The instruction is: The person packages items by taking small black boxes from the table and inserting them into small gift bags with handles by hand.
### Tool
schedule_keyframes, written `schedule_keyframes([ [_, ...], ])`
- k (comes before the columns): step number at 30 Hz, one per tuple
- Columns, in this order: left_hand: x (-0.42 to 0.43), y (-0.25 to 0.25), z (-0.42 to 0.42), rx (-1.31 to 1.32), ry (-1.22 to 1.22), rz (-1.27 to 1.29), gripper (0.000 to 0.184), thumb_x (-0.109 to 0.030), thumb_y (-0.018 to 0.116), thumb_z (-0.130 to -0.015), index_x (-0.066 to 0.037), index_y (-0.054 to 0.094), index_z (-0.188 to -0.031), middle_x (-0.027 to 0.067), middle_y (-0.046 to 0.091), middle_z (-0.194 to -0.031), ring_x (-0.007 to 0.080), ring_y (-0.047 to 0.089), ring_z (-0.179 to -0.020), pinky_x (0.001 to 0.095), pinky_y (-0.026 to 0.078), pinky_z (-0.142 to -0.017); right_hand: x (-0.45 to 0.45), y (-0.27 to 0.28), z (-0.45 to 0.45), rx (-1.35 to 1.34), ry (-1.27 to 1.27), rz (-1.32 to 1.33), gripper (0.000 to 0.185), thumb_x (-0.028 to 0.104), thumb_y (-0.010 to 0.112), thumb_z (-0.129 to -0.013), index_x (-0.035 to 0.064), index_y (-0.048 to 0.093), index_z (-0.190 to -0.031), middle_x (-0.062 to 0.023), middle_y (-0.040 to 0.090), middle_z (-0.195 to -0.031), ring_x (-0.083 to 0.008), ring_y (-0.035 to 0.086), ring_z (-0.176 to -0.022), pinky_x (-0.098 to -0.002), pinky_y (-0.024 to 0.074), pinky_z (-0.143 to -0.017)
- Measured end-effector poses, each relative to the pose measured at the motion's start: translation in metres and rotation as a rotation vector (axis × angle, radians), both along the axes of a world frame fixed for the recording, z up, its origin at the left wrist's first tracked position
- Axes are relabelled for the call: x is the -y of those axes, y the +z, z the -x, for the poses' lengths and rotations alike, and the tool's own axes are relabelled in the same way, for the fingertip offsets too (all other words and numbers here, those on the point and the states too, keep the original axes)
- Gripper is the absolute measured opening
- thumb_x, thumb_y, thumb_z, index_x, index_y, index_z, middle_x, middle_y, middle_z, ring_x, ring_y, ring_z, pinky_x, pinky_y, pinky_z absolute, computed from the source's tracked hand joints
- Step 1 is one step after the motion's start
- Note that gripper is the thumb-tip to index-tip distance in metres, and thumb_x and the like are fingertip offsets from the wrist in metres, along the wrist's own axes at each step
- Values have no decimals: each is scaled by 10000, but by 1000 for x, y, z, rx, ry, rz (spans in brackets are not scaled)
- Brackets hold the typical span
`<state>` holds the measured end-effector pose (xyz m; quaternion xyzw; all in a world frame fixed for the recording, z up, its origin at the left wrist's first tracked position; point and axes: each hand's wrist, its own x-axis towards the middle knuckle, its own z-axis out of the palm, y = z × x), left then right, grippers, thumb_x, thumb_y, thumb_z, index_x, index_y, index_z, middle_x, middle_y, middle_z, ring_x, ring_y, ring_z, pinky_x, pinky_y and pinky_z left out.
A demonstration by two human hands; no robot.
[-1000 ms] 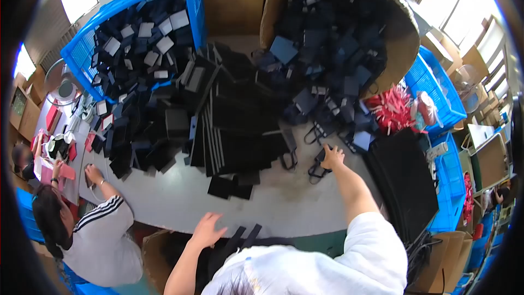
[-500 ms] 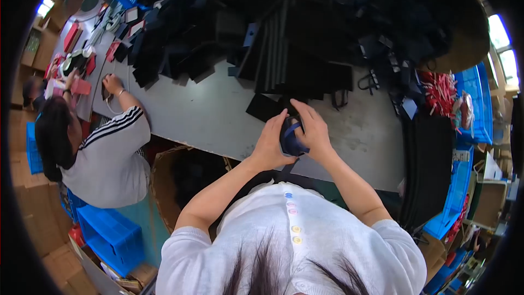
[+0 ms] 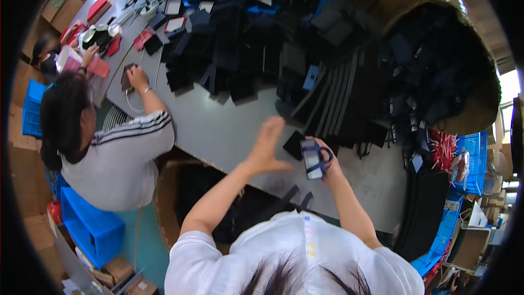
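Note:
My right hand (image 3: 328,165) is closed around a small dark box-shaped item (image 3: 313,159). Its pale greyish face is turned toward me, and a dark blue ribbon loop stands out at its right side. Left of it, apart from the item, my left hand (image 3: 267,145) is in the air, fingers stretched and thumb out, somewhat blurred by motion. Just beyond the held item, a flat black piece (image 3: 293,145) lies on the grey table (image 3: 218,125). Farther back is a fanned stack of black panels (image 3: 341,95).
Dark boxes and flat pieces (image 3: 234,54) heap across the far side. A large carton (image 3: 447,71) of dark items stands far right, near red strips (image 3: 442,150) and a blue crate (image 3: 472,158). A co-worker (image 3: 114,153) sits left; another person (image 3: 49,57) is beyond.
My left hand has let go of the dark item and moved left, its fingers opening. My right hand now holds the item alone, turned to show its pale face. The camera view has shifted.

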<state>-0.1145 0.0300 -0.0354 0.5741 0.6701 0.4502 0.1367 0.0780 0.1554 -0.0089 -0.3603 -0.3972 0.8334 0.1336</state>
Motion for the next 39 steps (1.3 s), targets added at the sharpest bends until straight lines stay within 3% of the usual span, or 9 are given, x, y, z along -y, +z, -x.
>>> schedule_keyframes([
  [7,-73,-85,158,-747,479,560,1008,-183,792,-586,6,275,-1431,133,359,-1409,307,280,-1359,507,134,-1147,9,29,-9,212,-206,-32,303,254,530,-928,88,584,-1176,-52,617,-1057,-168,613,-928,-302,519,-810],
  [12,-13,-62,123,-753,-273,672,909,-105,725,-632,-110,312,-1442,130,363,-1401,342,276,-1364,567,169,-1125,7,15,-34,210,-201,-182,277,187,484,-946,32,599,-1145,-62,614,-1108,-169,610,-943,-272,477,-863],
  [14,21,-77,115,-816,-424,297,849,-34,664,-670,-178,330,-1437,132,311,-1459,382,221,-1389,581,174,-1121,-1,0,-39,341,-138,-588,244,150,570,-900,17,627,-1097,-66,625,-1103,-191,611,-940,-284,463,-864],
  [18,62,-75,90,-707,-23,578,748,-94,597,-778,-150,294,-1459,147,239,-1502,421,191,-1382,592,178,-1108,0,25,-44,690,-38,-1321,283,170,678,-831,48,638,-1083,-132,634,-984,-275,608,-892,-335,477,-782],
  [20,68,-101,68,-69,623,222,853,-246,670,-777,-25,212,-1461,201,183,-1509,430,176,-1379,597,182,-1092,-2,27,-46,735,-135,-1441,267,170,697,-809,77,655,-1056,-153,607,-903,-355,581,-833,-389,472,-737],
  [24,21,-102,-13,95,949,712,1144,-496,795,-635,25,166,-1436,221,265,-1432,412,241,-1325,597,184,-1077,-12,20,-60,678,-201,-1432,265,216,698,-819,96,664,-1052,-142,616,-907,-335,592,-811,-370,483,-712],
  [29,7,-104,-9,-128,935,587,1080,-357,826,-579,28,241,-1401,210,321,-1353,386,325,-1254,548,248,-1073,-36,0,-91,503,-324,-727,314,270,665,-881,33,653,-1087,-49,647,-934,-117,564,-848,-257,445,-760],
  [35,-3,71,-76,162,-88,128,960,-114,741,-522,-52,327,-1386,190,361,-1282,372,388,-1207,412,379,-1029,-43,8,-114,388,-294,-454,324,303,630,-910,37,654,-1093,-14,621,-934,-100,546,-870,-232,432,-801],
  [39,-21,79,-107,140,-261,333,936,-104,733,-543,-61,337,-1390,165,353,-1304,356,380,-1236,403,373,-1043,-48,13,-123,301,-235,-308,304,272,645,-899,15,658,-1061,-22,633,-913,-101,555,-841,-228,433,-759],
])
